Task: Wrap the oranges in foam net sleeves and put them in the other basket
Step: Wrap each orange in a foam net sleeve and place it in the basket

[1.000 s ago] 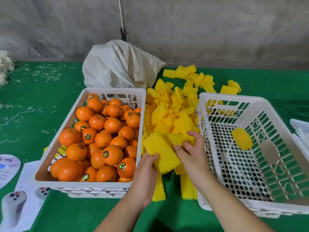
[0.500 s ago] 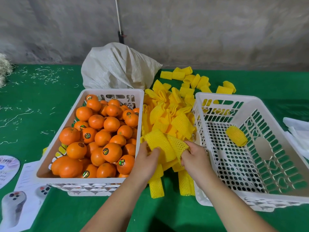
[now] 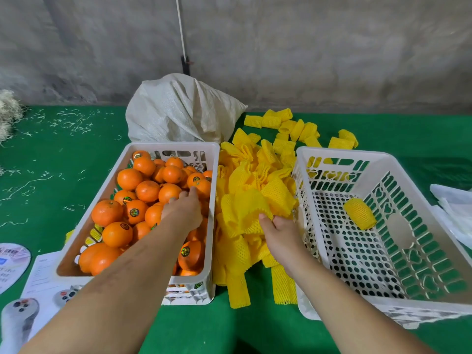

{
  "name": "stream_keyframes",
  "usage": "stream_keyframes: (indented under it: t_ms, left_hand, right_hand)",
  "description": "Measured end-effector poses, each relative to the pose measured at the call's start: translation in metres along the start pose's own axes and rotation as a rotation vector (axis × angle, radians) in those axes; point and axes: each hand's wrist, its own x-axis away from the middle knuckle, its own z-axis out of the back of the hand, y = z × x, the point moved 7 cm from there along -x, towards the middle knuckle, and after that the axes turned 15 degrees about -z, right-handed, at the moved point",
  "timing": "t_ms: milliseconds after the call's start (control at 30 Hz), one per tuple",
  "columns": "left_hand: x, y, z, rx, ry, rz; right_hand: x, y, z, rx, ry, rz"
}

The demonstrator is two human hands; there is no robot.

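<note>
Nearest the camera, two bare forearms reach out over a green table cover [image 3: 63, 159]. The left hand [image 3: 182, 210] lies over the oranges [image 3: 143, 198] heaped in the left white plastic basket [image 3: 212, 215], its fingers resting on the fruit; whether they curl round any one orange cannot be told. The right hand [image 3: 279, 231] pinches a yellow foam net sleeve [image 3: 242, 213] at the near edge of the loose pile of sleeves [image 3: 260, 169] between the two baskets. To the right, the second white basket [image 3: 332, 154] holds one wrapped orange [image 3: 359, 217] on its perforated floor. At the near left lie printed leaflets [image 3: 40, 277]. Farther back, a white woven sack [image 3: 184, 111] slumps behind the orange basket, with more rolled sleeves [image 3: 293, 126] scattered beside it, before a grey concrete wall [image 3: 306, 47].
</note>
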Motion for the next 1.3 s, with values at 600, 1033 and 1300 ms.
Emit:
stream_keyframes:
  t_ms: [600, 1033, 1300]
  left_hand:
    - [0.012, 0.006, 0.037, -0.092, 0.345, -0.052]
    - [0.119, 0.126, -0.030, 1.665, 0.196, -0.364]
    - [0.103, 0.093, -0.026, 1.529, 0.469, -0.167]
  right_hand:
    - [0.005, 0.002, 0.029, -0.265, 0.060, 0.139]
    - [0.019, -0.021, 0.027, -0.089, 0.123, 0.282]
    - [0.035, -0.028, 0.028, -0.109, 0.137, 0.327]
